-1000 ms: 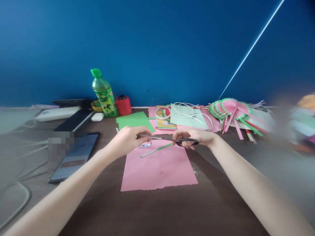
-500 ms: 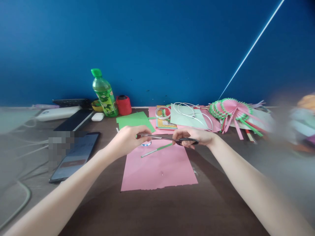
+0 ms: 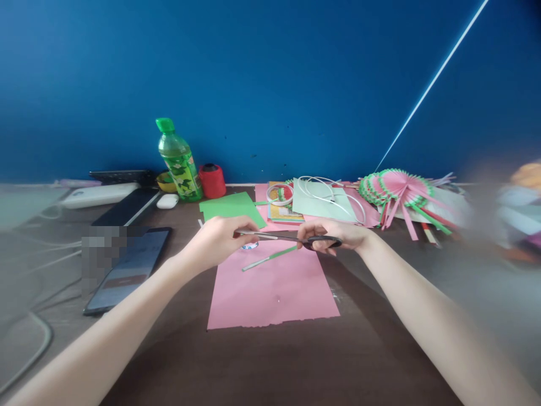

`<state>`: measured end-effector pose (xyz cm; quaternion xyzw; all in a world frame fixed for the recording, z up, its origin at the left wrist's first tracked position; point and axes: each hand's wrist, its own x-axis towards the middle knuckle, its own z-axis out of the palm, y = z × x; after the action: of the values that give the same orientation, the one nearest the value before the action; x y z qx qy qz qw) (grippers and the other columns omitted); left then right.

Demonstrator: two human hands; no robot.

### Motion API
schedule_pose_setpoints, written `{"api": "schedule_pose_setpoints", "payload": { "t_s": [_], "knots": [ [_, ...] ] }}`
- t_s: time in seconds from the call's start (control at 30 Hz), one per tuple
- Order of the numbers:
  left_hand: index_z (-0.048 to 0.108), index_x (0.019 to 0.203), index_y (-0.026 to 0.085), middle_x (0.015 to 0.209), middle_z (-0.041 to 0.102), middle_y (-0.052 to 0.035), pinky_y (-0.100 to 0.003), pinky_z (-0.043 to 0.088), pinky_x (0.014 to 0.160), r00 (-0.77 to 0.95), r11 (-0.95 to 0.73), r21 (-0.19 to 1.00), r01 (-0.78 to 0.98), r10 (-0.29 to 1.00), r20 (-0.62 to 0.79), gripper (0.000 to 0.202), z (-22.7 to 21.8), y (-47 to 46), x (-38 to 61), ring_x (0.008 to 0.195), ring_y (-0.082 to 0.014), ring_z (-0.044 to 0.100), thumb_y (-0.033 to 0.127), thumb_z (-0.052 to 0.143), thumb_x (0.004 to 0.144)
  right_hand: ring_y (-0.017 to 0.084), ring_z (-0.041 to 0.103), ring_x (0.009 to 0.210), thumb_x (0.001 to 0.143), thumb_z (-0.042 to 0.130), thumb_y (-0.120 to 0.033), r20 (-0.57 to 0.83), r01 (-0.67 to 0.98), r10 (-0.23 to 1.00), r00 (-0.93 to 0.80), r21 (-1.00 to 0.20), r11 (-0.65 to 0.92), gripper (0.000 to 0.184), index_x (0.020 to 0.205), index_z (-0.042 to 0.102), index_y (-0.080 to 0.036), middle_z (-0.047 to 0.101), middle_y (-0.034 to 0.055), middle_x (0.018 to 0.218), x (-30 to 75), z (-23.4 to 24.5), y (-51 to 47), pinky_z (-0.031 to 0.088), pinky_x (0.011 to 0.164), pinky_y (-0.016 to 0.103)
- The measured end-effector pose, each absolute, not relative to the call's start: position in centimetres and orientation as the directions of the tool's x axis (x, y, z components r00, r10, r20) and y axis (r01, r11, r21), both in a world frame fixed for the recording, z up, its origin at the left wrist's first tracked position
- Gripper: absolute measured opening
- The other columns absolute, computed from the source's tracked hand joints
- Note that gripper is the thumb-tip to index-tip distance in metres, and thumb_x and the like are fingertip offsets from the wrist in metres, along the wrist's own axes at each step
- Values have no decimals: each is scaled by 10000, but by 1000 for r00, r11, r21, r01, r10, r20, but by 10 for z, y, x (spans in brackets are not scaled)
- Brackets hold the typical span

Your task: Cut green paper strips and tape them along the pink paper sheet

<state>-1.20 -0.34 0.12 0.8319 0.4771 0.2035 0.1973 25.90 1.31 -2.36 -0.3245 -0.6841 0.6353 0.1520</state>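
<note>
My right hand (image 3: 333,234) grips the black handles of a pair of scissors (image 3: 291,239), whose blades point left across the table. My left hand (image 3: 217,241) is closed near the blade tips, pinching something small I cannot make out. Both hands hover above a pink paper sheet (image 3: 273,290) lying on the dark brown table (image 3: 270,366). A thin green and white paper strip (image 3: 269,258) lies on the pink sheet just below the scissors. A small round white object (image 3: 250,246) shows under my left hand.
A green sheet (image 3: 231,207), a green bottle (image 3: 180,160) and a red thread spool (image 3: 212,180) stand behind. Pink-and-green folded paper fans (image 3: 397,189), white cable (image 3: 329,194) and a booklet (image 3: 282,211) lie at the back right. A phone (image 3: 131,268) and cables lie left.
</note>
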Motion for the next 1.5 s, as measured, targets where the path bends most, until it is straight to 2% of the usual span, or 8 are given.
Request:
{"api": "schedule_pose_setpoints", "payload": {
  "t_s": [0.27, 0.47, 0.67, 0.8, 1.0, 1.1, 1.23, 1.5],
  "knots": [
    [671, 817, 242, 684, 671, 26, -236, 347, 549, 437, -449, 459, 766, 888, 140, 197, 2, -2, -11, 575, -134, 543, 366, 530, 756, 29, 410, 454, 663, 556, -157, -297, 277, 611, -734, -952, -129, 258, 916, 606, -145, 503, -26, 640, 263, -22, 14, 391, 357, 111],
    [675, 765, 240, 624, 654, 32, -227, 323, 488, 439, -453, 465, 761, 887, 147, 190, 6, 0, -16, 489, -117, 493, 373, 540, 746, 33, 425, 460, 663, 619, -270, -290, 270, 601, -745, -954, -127, 276, 906, 587, -143, 565, 11, 760, 273, -20, 13, 350, 329, 126],
    [637, 749, 207, 670, 684, 6, -217, 339, 450, 269, -295, 670, 681, 952, 145, 176, 14, 8, -28, 470, -112, 491, 370, 598, 694, 65, 438, 463, 729, 574, -356, -131, 341, 852, -507, -938, 59, 292, 943, 569, -157, 520, -26, 625, 270, -21, 19, 369, 416, 185],
    [609, 794, 188, 642, 681, -15, -214, 357, 454, 273, -216, 817, 535, 959, 75, 218, 9, 9, -21, 531, -133, 553, 379, 613, 689, 141, 562, 713, 722, 582, -268, 178, 682, 968, -177, -687, 251, 290, 995, 602, -170, 590, 39, 846, 254, -34, 24, 450, 660, 273],
    [559, 860, 178, 617, 668, -25, -200, 340, 423, 291, -131, 929, 345, 956, 27, 159, 0, 4, -12, 617, -160, 625, 275, 573, 736, 278, 520, 1022, 762, 519, -154, 354, 893, 934, -37, -408, 190, 309, 1053, 621, -158, 559, 134, 1063, 244, -47, 24, 394, 873, 434],
    [530, 865, 172, 727, 698, -56, -221, 413, 490, 288, -69, 974, 217, 958, 4, 185, -3, 1, -7, 713, -189, 661, 299, 588, 745, 227, 557, 952, 787, 502, -180, 413, 756, 907, -88, -565, 331, 173, 880, 648, -177, 605, 86, 955, 228, -41, 16, 427, 843, 386],
    [520, 875, 167, 811, 705, -67, -291, 489, 613, 288, -28, 993, 114, 957, -6, 204, -4, -7, 2, 759, -207, 673, 299, 605, 745, 166, 591, 901, 814, 510, -265, 352, 396, 923, -157, -833, 385, 163, 920, 612, -195, 637, 46, 969, 196, -27, -6, 469, 765, 302],
    [529, 837, 177, 820, 697, -52, -309, 503, 703, 361, -76, 992, 95, 932, 37, 140, -8, -23, 15, 836, -194, 656, 273, 592, 757, 144, 608, 756, 822, 520, -294, 343, 202, 920, -191, -903, 379, 118, 816, 571, -187, 620, 30, 841, 177, -16, -31, 495, 727, 304]
  ]
}}
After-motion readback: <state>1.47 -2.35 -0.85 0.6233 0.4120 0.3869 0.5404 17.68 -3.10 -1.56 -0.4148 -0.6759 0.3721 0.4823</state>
